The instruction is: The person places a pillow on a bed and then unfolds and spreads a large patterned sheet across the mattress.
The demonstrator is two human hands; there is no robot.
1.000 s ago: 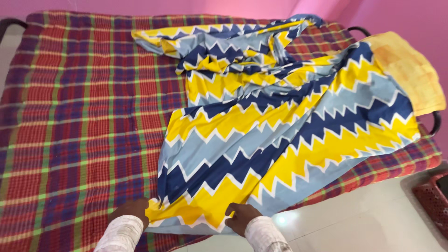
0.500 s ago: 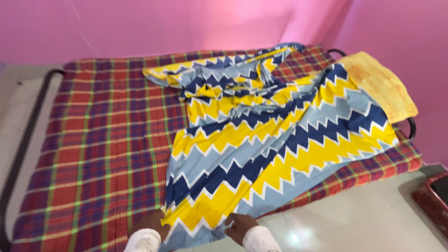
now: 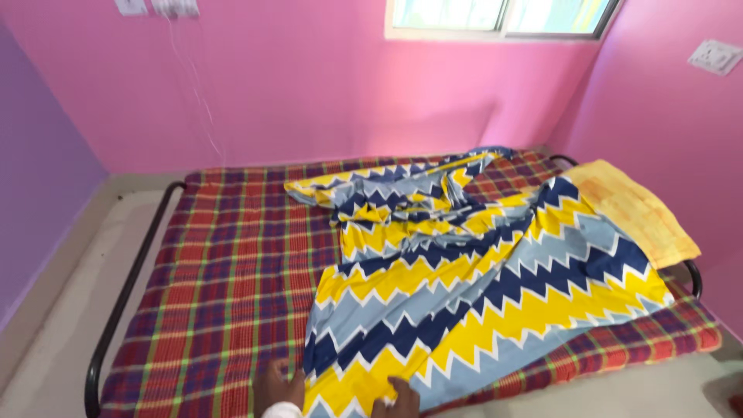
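Note:
A zigzag bedsheet [image 3: 464, 286] in yellow, navy and pale blue lies crumpled across the right half of a bed with a red and purple plaid mattress [image 3: 224, 279]. At the bottom edge of the view my left hand [image 3: 279, 385] rests at the sheet's near corner, on its left side. My right hand [image 3: 398, 396] grips the same near edge a little to the right. Both hands pinch the cloth at the foot of the bed. Only the tops of the hands show.
A yellow pillow [image 3: 638, 209] lies at the bed's far right end, partly under the sheet. A black metal bed frame [image 3: 124, 286] runs along the left side. Pink walls, a window [image 3: 495, 15] and a wall switch [image 3: 716, 56] surround the bed.
The view has tilted up and back, so the walls and window now show. My hands have slid toward the bottom edge, still holding the sheet's near edge.

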